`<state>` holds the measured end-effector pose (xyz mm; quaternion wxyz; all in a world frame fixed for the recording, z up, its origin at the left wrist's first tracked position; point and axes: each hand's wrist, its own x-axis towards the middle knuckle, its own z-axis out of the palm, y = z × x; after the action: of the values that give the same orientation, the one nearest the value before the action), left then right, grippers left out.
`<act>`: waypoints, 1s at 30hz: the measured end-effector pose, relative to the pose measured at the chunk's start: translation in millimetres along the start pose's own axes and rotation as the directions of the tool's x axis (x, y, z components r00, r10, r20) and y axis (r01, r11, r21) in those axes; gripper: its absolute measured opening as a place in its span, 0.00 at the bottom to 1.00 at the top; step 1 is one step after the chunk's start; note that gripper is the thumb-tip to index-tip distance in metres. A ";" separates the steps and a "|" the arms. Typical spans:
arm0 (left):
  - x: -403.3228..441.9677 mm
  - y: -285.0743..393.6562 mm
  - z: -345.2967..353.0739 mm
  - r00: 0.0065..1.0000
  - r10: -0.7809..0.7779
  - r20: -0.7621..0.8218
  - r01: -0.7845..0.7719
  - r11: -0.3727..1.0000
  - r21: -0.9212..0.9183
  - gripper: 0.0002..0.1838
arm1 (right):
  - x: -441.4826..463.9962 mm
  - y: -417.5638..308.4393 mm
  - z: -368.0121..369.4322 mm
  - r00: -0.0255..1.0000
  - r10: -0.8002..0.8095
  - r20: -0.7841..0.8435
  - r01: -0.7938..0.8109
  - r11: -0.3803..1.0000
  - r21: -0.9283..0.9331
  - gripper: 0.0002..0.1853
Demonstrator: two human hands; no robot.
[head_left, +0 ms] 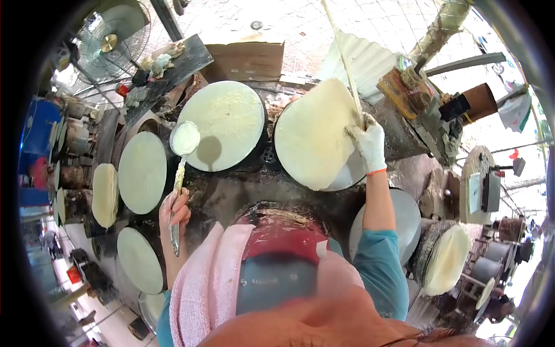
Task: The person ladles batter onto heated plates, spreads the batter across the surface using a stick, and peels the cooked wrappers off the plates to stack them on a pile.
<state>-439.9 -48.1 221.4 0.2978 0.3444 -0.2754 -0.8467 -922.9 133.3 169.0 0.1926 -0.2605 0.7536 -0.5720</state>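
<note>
My left hand (178, 209) is closed round the handle of a metal ladle (179, 176). Pale thick batter (187, 137) fills its bowl, held over the left side of a round griddle (228, 124) coated with a pale layer; the ladle's shadow falls on it. My right hand (369, 141), in a white glove with an orange cuff, is closed on a long thin stick (346, 58) that reaches away from me. Its fingertips touch the edge of a thin round pancake (315, 136). That pancake lies off-centre, with part of the grey griddle (351, 173) showing below it.
More round griddles stand at left (143, 173) and lower left (140, 260), and a grey one (399, 222) beside my right arm. Pancake stacks sit at far left (105, 195) and far right (448, 260). A fan (110, 43), a cardboard box (245, 61) and corrugated sheeting (367, 61) are beyond.
</note>
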 end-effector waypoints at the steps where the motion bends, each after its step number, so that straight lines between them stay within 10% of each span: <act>1: 4.5 6.1 -5.3 1.000 -0.008 0.004 0.008 1.000 0.014 0.17 | -7.2 -19.5 3.8 1.000 0.004 -0.004 -0.003 0.997 0.083 0.21; 7: 67.2 10.8 -4.5 0.968 0.024 -0.251 0.072 0.928 0.366 0.16 | -82.6 -104.6 -12.1 0.970 -0.016 -0.241 0.051 0.989 0.139 0.21; 10: 106.8 6.2 -5.9 0.955 -0.259 0.145 0.210 0.934 0.287 0.17 | -127.5 -82.1 -49.1 0.928 0.044 -0.371 0.066 0.958 0.278 0.16; 21: 68.0 -102.0 99.7 0.705 -0.575 0.416 0.337 0.786 0.518 0.17 | -477.2 -84.8 -198.0 0.455 0.108 -0.884 -0.251 0.968 -0.011 0.19; 26: 11.4 -187.9 114.5 0.571 -0.635 0.519 0.467 0.772 0.430 0.18 | -692.7 29.9 -265.9 0.079 0.388 -0.918 -0.262 0.897 0.356 0.17; 30: -63.8 -231.2 149.1 0.402 -0.705 0.585 0.667 0.663 0.341 0.17 | -830.6 180.3 -263.0 0.097 0.345 -0.934 -0.286 0.908 0.306 0.18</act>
<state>-586.7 190.3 184.0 -0.2066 0.1020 -0.2195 -0.9480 -452.4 880.7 60.3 -0.2099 0.3368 0.7228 -0.5657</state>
